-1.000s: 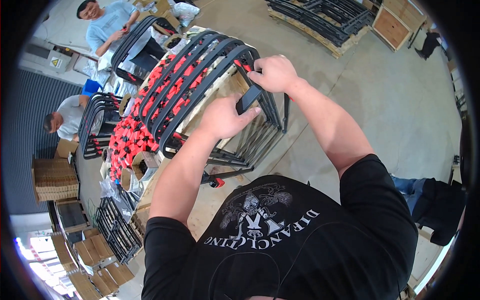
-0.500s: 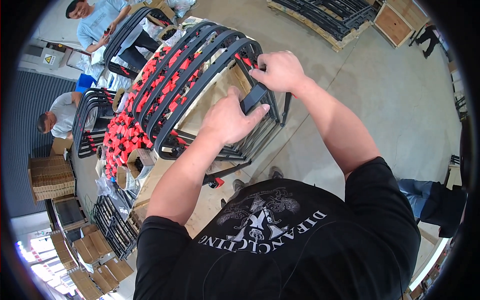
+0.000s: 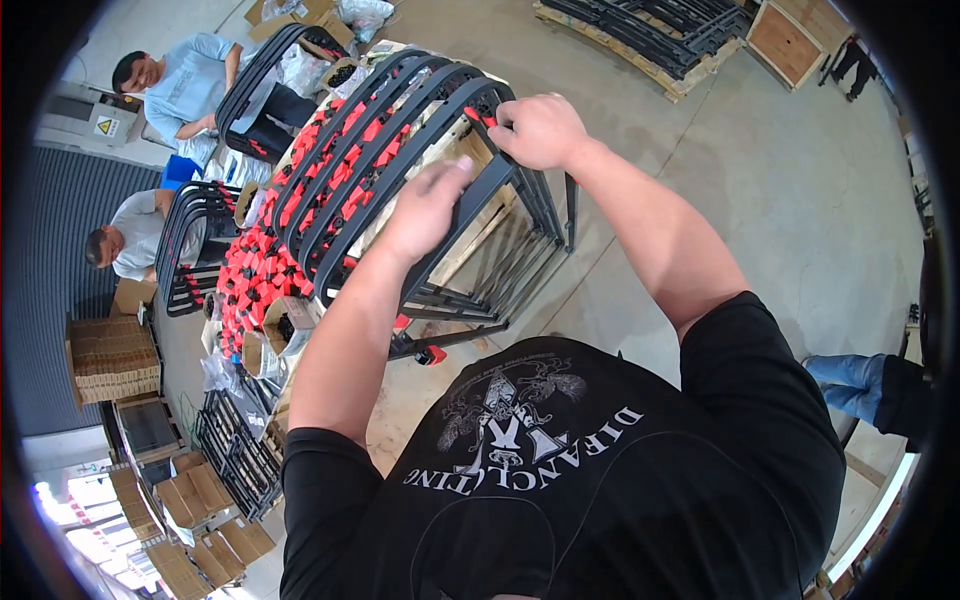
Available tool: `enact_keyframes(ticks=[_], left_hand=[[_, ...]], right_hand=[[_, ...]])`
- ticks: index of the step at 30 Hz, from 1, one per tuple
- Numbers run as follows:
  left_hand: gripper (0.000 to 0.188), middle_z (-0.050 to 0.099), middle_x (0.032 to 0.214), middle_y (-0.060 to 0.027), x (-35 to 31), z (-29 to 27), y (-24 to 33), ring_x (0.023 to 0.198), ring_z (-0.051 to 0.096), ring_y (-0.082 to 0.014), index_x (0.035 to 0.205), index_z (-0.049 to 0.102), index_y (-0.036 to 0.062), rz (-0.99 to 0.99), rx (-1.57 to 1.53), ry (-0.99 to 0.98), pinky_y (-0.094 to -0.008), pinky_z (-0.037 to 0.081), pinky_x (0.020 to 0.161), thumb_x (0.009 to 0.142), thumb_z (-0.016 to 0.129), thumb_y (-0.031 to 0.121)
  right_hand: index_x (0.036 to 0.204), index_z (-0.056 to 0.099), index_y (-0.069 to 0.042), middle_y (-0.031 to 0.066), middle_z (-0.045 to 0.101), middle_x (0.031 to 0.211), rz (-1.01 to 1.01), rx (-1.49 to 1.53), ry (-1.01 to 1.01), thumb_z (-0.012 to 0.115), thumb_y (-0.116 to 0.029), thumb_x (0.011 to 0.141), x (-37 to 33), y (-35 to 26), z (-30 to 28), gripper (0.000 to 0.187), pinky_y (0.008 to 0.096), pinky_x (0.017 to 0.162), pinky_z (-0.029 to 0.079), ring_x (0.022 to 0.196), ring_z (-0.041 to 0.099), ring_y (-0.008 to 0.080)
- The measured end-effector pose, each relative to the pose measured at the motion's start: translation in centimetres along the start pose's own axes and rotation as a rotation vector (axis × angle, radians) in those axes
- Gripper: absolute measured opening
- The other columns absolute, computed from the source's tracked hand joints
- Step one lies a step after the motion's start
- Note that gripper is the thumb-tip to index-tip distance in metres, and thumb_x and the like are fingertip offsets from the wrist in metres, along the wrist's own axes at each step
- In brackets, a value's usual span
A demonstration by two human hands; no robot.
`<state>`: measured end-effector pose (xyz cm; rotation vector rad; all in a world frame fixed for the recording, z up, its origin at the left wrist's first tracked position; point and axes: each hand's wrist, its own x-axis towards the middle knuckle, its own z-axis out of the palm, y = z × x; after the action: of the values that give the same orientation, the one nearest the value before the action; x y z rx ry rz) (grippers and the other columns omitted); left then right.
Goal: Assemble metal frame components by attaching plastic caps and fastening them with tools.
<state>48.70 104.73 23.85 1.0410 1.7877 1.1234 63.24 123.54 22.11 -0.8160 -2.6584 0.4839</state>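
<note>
Several dark metal frames (image 3: 400, 160) with rounded ends stand side by side on a table in front of me. My right hand (image 3: 540, 132) is curled closed on the near frame's far corner, beside a small red piece (image 3: 482, 116). What its fingertips press on is partly hidden. My left hand (image 3: 425, 212) lies by the flat dark bar (image 3: 475, 195) of the near frame, a finger stretched out toward the far end; its other fingers are mostly covered. Red and black plastic pieces (image 3: 262, 270) are heaped behind the frames.
Two people stand across the table, beside more frames (image 3: 190, 235). An open carton (image 3: 285, 325) sits at the heap's edge. Stacked cardboard (image 3: 115, 360) is at left. A pallet of frames (image 3: 650, 40) lies on the floor beyond, and another person stands at far right.
My left hand has moved left along the bar, uncovering more of it. My right hand has shifted slightly left and away from me, to the frame's corner.
</note>
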Motion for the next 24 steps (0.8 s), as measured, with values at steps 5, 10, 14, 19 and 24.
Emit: enact_keyframes(ticks=[5,10,14,19,24], left_hand=[[0.043,0.072,0.108,-0.0087,-0.8,-3.9,0.7,0.098,0.065,-0.0138,0.12,0.068,-0.0016,0.06,-0.263,0.011,-0.0301,0.048,0.092,0.105,0.057,0.038],[0.025,0.072,0.103,-0.0068,-6.6,-5.2,-1.1,0.092,0.064,-0.0145,0.113,0.07,0.0002,0.199,0.011,0.182,-0.0287,0.05,0.087,0.1,0.067,0.021],[0.021,0.074,0.1,-0.0109,-10.0,-3.8,-1.8,0.094,0.069,-0.0205,0.104,0.073,-0.0002,0.314,0.439,0.257,-0.0316,0.053,0.084,0.088,0.078,0.013],[0.016,0.076,0.099,-0.016,-10.4,-3.1,-2.5,0.093,0.073,-0.0279,0.1,0.076,-0.0006,0.399,0.477,0.363,-0.0337,0.055,0.087,0.087,0.077,0.008],[0.013,0.076,0.098,-0.0162,-10.5,-3.0,-2.8,0.093,0.073,-0.0272,0.098,0.077,-0.0009,0.418,0.469,0.355,-0.0333,0.055,0.087,0.087,0.077,0.006]], right_hand=[[0.095,0.077,-0.012,0.0145,0.075,0.093,0.046,0.007,-0.045,0.057,-0.042,0.087,0.0,-0.2,-0.7,0.037,0.0484,0.092,0.052,0.096,0.07,0.0357],[0.094,0.077,-0.011,0.0155,0.075,0.094,0.045,0.015,-0.04,0.057,-0.043,0.086,0.1,-0.3,-0.5,0.039,0.0472,0.092,0.052,0.096,0.07,0.0359],[0.093,0.077,-0.01,0.0157,0.075,0.095,0.039,0.016,-0.032,0.056,-0.043,0.085,0.3,-0.3,-0.3,0.039,0.0472,0.091,0.053,0.097,0.07,0.0358],[0.095,0.077,-0.011,0.0155,0.075,0.095,0.056,0.011,-0.045,0.056,-0.044,0.086,0.2,-0.6,-0.6,0.04,0.047,0.091,0.053,0.096,0.071,0.0355],[0.096,0.077,-0.011,0.0153,0.075,0.095,0.059,0.006,-0.038,0.056,-0.044,0.086,-0.1,-0.4,-0.5,0.04,0.0468,0.091,0.053,0.096,0.071,0.0352]])
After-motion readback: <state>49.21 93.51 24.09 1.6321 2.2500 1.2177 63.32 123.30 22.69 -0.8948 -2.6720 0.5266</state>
